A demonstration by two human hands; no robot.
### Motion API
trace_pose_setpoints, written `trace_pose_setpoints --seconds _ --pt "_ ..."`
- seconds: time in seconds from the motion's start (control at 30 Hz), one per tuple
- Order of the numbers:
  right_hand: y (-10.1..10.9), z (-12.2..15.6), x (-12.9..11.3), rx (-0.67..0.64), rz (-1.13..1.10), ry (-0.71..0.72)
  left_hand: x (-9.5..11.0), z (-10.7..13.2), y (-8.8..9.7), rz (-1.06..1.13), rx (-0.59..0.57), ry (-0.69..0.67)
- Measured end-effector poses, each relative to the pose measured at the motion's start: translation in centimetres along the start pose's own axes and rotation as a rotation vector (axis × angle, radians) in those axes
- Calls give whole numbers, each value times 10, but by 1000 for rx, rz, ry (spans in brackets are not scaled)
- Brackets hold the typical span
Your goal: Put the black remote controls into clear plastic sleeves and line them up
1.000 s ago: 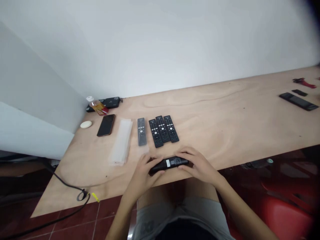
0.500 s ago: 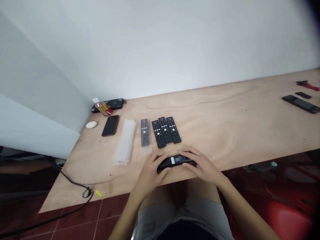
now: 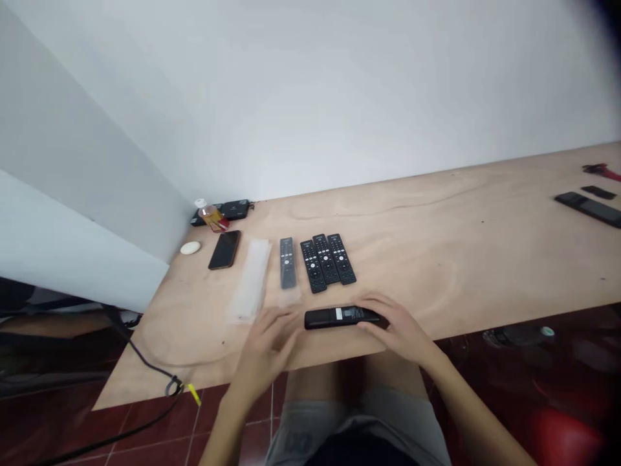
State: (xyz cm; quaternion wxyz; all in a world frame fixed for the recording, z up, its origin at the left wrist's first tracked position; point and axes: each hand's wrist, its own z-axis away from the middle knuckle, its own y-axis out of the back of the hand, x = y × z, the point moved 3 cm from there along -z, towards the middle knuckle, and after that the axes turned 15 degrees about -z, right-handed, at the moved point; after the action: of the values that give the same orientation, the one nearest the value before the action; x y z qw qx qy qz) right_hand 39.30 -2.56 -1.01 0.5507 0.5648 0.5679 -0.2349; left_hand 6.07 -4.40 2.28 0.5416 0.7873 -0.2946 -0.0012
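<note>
A black remote (image 3: 339,316) lies back side up, with a white label, near the front edge of the plywood table (image 3: 460,259). My right hand (image 3: 395,323) rests on its right end, fingers curled around it. My left hand (image 3: 269,343) has come off the remote and hovers to its left, blurred by motion, fingers apart. Behind them lie three black remotes (image 3: 327,261) side by side, face up. Left of those is a grey remote in a clear sleeve (image 3: 288,262), then a stack of clear plastic sleeves (image 3: 252,279).
A black phone (image 3: 224,249), a white oval object (image 3: 190,248), a small bottle (image 3: 212,215) and a black device (image 3: 235,208) sit at the table's back left. A cable (image 3: 145,369) hangs off the left corner. Another remote (image 3: 589,208) lies far right.
My left hand let go of the remote's left end and moved left and toward me. The right hand stayed on the remote. The camera view shifted slightly.
</note>
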Motion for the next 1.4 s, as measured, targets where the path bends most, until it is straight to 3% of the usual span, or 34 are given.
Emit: trace_pose_setpoints --seconds 0.1,0.23,0.4,0.57,0.67,0.83,0.93,1.0,1.07,1.17,1.3,1.4 --pt "0 2 5 -4 -18 18 18 -6 -26 105 -58 -32" --pt "0 1 10 -13 -56 45 19 -8 -44 176 -34 -9" --pt "0 -1 9 -37 -37 49 21 -10 -47 208 -59 10" --pt "-2 1 3 -96 -8 47 27 -9 -37 207 -84 46" --pt "-3 2 1 -80 -16 16 10 1 -17 134 3 91" --pt "1 4 5 64 -64 -72 -51 18 27 -272 337 203" --pt "1 4 8 105 -53 -55 -77 16 34 -442 289 129" --pt "0 3 9 101 -31 -36 -82 13 34 -460 286 97" --pt "-3 2 11 86 5 -27 -76 10 33 -430 311 107" --pt "-6 0 9 48 74 -23 -51 7 27 -271 316 179" --pt "-4 -1 -2 -24 53 -27 -6 2 6 -29 170 238" --pt "1 0 -11 -93 -37 2 20 -2 -10 33 141 274"
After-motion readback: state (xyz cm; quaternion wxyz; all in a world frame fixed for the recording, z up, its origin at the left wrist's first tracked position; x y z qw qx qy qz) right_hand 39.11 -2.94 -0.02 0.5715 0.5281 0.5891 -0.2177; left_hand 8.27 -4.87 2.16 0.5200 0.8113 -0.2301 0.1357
